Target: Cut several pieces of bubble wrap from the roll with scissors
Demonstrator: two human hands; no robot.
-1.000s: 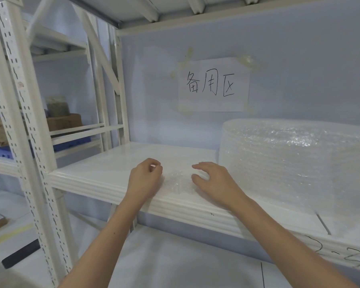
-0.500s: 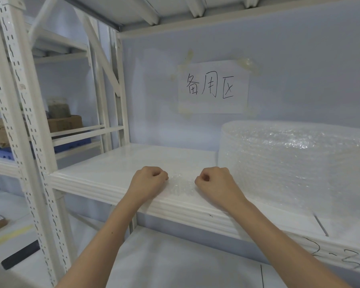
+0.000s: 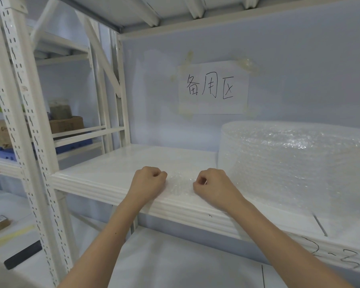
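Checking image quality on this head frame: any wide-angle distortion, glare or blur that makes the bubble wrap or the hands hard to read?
Head view: the rack uprights bow from wide-angle distortion; light is soft and even, with small glints on the bubble wrap roll; the clear sheet between the left hand and right hand nearly vanishes against the white shelf; both hands look sharp.

We see a white metal shelf (image 3: 104, 173) carrying a large roll of bubble wrap (image 3: 295, 167) at its right. A small piece of bubble wrap (image 3: 180, 183) lies flat near the front edge, just left of the roll.
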